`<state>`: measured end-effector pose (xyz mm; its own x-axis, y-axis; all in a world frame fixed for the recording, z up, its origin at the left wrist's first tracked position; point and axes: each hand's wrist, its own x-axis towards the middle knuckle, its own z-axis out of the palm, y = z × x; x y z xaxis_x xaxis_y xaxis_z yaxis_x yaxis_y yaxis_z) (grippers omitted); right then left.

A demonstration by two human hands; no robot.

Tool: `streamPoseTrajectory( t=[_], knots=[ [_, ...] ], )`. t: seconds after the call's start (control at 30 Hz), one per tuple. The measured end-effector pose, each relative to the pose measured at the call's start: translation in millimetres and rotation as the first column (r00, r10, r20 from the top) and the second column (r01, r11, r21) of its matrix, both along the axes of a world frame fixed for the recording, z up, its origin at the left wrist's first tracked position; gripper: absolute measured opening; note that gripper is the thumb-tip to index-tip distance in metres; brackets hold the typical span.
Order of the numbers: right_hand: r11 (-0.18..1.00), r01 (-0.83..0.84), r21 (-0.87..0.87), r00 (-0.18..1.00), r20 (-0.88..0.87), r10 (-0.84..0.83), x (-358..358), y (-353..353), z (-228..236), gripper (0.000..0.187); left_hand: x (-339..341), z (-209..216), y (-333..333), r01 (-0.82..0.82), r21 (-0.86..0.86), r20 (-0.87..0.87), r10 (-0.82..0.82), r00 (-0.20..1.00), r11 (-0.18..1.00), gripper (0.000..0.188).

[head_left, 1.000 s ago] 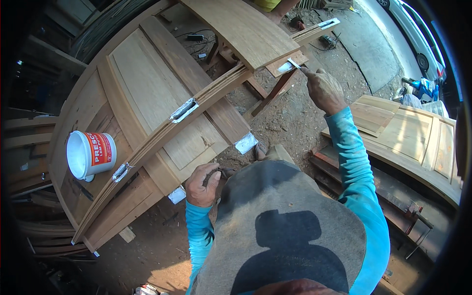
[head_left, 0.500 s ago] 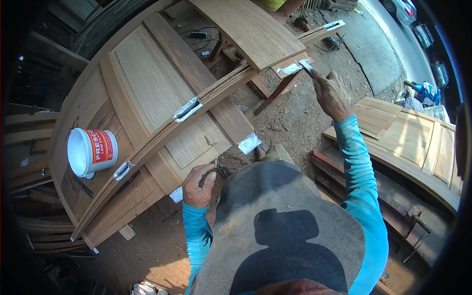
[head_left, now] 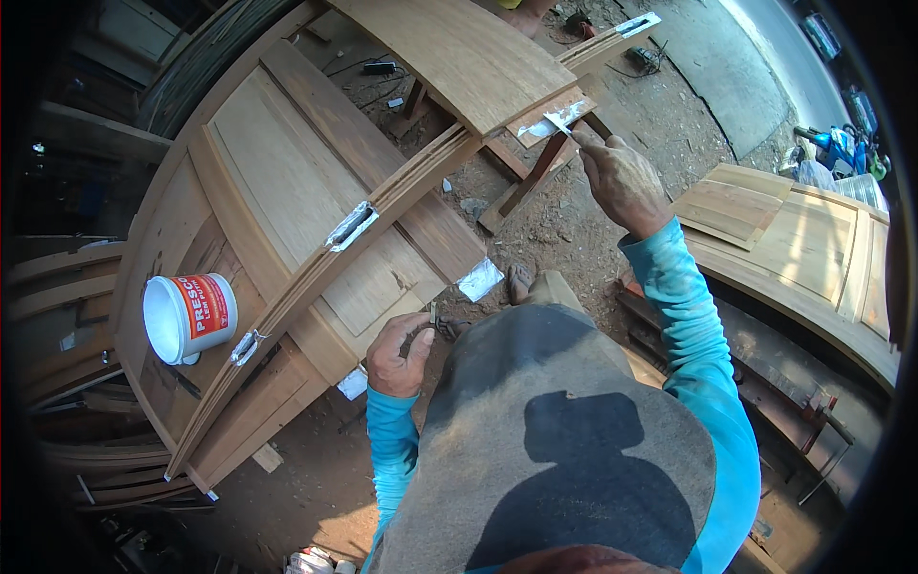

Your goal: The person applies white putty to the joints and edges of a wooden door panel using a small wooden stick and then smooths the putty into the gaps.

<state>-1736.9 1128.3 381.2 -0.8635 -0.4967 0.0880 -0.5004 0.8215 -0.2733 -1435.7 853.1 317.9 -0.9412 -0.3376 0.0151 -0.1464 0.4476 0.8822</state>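
"Where was the camera worn?"

"On the person's head, the left of two fisheyes, facing steeply down past a grey-clad torso (head_left: 574,373), close at lower centre."

"And beyond?"

"The left hand (head_left: 400,356) sat mid-frame and the right hand (head_left: 622,182) farther up; a road (head_left: 765,48) at upper right, much more distant, bent along the dark round rim."

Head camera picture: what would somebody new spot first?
Probably the white bucket with the red-orange label, on the wooden panel at left. Next, the bright blue sleeve at right, leading to the right hand, which holds a putty knife at a white-smeared board end near the top.
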Motion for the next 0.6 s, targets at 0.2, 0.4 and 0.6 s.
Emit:
streamPoseTrajectory(
  t=[0.2, 0.4, 0.6],
  knots=[
    [0.999, -0.042, -0.002, 0.993, -0.110, 0.041, -11, 4, -4, 0.036, -7, 0, 3, 0.032, -0.015, -0.021, -0.032, 0.999, 0.999, 0.028],
    [0.984, -0.176, -0.020, 0.983, -0.057, 0.174, -7, 5, -3, 0.036, -5, -1, 2, 0.022, 0.000, 0.000, -0.022, 1.000, 1.000, 0.026],
    [0.984, -0.159, 0.085, 0.983, -0.082, 0.166, 3, -8, 5, 0.036, 3, -7, -1, 0.002, 0.037, 0.030, -0.003, 1.000, 0.999, 0.026]
  ],
)
